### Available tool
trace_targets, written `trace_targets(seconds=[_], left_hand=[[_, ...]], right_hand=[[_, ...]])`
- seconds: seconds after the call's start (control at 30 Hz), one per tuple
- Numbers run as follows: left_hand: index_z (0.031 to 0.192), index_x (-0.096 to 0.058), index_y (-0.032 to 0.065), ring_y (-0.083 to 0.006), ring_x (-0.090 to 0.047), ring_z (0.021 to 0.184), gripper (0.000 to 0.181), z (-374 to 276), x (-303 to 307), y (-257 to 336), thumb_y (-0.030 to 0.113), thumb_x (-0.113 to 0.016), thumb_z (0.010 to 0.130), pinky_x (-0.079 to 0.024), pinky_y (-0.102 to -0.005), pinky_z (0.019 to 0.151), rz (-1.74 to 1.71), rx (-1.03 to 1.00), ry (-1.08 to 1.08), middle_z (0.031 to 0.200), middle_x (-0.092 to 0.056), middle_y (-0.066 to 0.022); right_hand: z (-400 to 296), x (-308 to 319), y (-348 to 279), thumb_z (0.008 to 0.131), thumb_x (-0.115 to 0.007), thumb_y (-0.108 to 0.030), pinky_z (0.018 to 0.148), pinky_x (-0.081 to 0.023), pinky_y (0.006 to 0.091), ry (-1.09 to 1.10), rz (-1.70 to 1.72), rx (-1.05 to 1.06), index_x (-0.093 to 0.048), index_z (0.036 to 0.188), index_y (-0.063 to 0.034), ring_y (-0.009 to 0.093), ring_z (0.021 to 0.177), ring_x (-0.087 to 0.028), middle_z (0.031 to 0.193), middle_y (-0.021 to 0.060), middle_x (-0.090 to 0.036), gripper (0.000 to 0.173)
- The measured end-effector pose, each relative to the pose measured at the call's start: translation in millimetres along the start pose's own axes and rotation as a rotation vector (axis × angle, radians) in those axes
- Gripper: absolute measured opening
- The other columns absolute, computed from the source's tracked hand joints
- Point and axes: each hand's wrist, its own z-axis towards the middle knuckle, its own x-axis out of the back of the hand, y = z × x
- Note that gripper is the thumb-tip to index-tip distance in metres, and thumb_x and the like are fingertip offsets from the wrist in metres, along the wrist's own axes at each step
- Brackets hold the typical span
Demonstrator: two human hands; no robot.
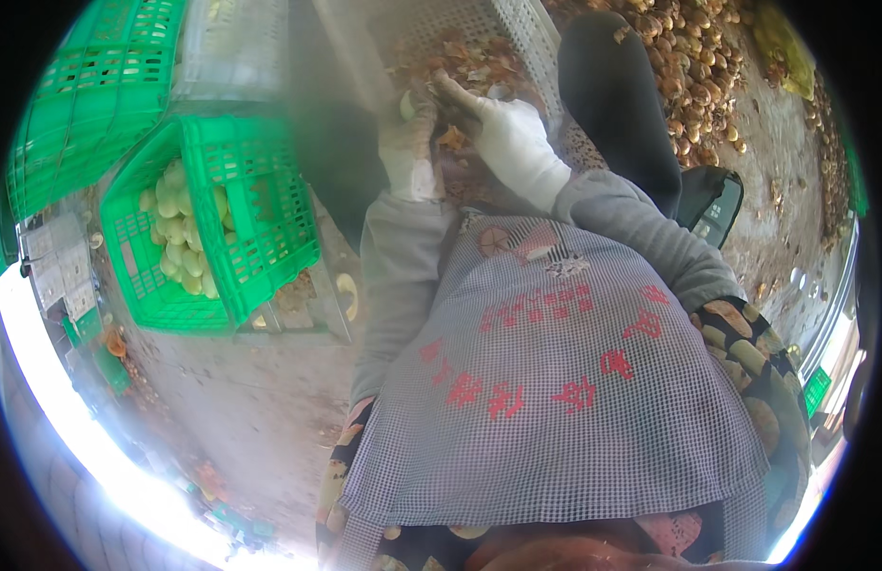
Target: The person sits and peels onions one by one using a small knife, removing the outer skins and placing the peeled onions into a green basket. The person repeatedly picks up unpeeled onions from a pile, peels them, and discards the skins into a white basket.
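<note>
My left hand (410,153), in a white glove with bare fingertips, holds a pale green-white onion (408,105). My right hand (516,146), gloved alike, is close beside it with its thumb pointing toward the onion. Whether the right fingers pinch something is hidden. Below both hands lie brown onion skins (476,61) inside a white perforated crate (530,43) between my knees. A green plastic crate (269,235) stands to my left, with several peeled onions (180,228) in it.
Unpeeled brown onions (687,86) lie heaped on the floor at the right, by a yellow mesh bag (787,53). Another green crate (91,107) and a whitish crate (230,50) stand at the upper left. My dark shoe (712,203) is at the right.
</note>
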Motion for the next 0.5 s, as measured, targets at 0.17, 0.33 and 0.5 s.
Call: trace_targets(seconds=[0.17, 0.33, 0.5], left_hand=[[0.119, -0.057, -0.0010, -0.0248, -0.069, 0.085, 0.039, -4, -3, 10, 0.012, -0.074, 0.087, -0.060, -0.0329, 0.065, -0.148, 0.053, -0.012, 0.105, -0.067, -0.0128], [0.126, -0.055, 0.0028, -0.0291, -0.069, 0.094, 0.043, 3, 12, 8, 0.014, -0.074, 0.088, -0.063, -0.0381, 0.076, -0.523, 0.064, -0.250, 0.110, -0.065, -0.0141], [0.128, -0.051, 0.0015, -0.0296, -0.066, 0.105, 0.041, -3, 2, 10, 0.022, -0.066, 0.096, -0.062, -0.0413, 0.083, -0.528, 0.147, -0.122, 0.115, -0.062, -0.0164]], right_hand=[[11, -3, 29, 0.101, -0.058, -0.035, 0.051, -0.045, 0.0284, -0.195, 0.781, -0.457, -0.057, 0.140, -0.0196, 0.013, 0.053, -0.055, 0.065, 0.0026, -0.061, 0.043], [11, 9, 38, 0.103, -0.055, -0.033, 0.052, -0.043, 0.0249, -0.246, 0.895, -0.770, -0.056, 0.140, -0.0123, 0.009, 0.057, -0.052, 0.073, -0.0002, -0.061, 0.043], [-1, 9, 5, 0.102, -0.056, -0.030, 0.067, -0.053, 0.0309, -0.054, 0.483, -0.254, -0.051, 0.144, -0.0175, 0.021, 0.069, -0.067, 0.083, 0.0099, -0.070, 0.044]])
